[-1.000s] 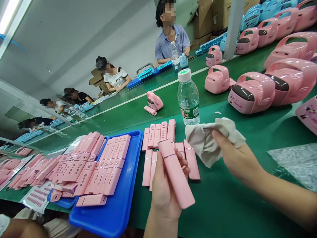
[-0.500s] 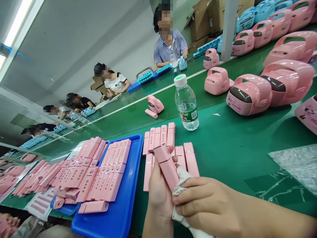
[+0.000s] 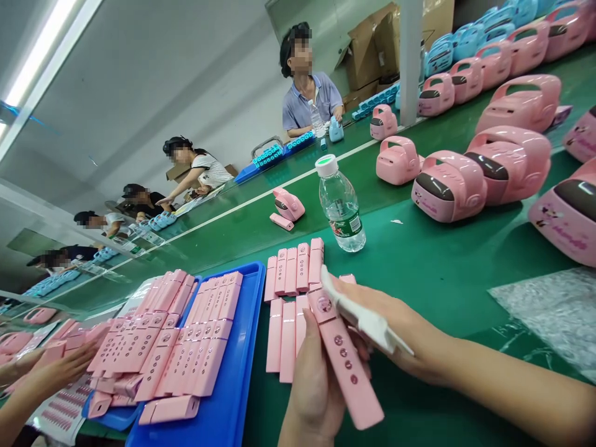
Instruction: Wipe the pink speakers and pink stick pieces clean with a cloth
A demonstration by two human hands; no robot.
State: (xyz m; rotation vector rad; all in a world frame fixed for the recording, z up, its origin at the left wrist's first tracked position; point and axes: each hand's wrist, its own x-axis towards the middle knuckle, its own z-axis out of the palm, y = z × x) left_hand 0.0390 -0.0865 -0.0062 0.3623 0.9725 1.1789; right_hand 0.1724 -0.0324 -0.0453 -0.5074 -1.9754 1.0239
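Note:
A pink microphone-like stick lies in my left hand, its face with several round buttons turned up and its lower end pointing toward me. My left thumb and fingers close round its sides. My right hand holds a white cloth against the stick's right side near the top, and part of its fingers is hidden behind the cloth. Just beyond my hands, two rows of similar pink sticks lie on the green table.
A blue tray piled with pink sticks sits left. Ahead stands a water bottle. Pink handled cases line the right, near bubble wrap. Another person's hands reach in at left; several people sit across the table.
The held stick has turned so its buttoned face shows. My right hand with the cloth has moved up from the stick's lower end. Another person's hands have come in at left.

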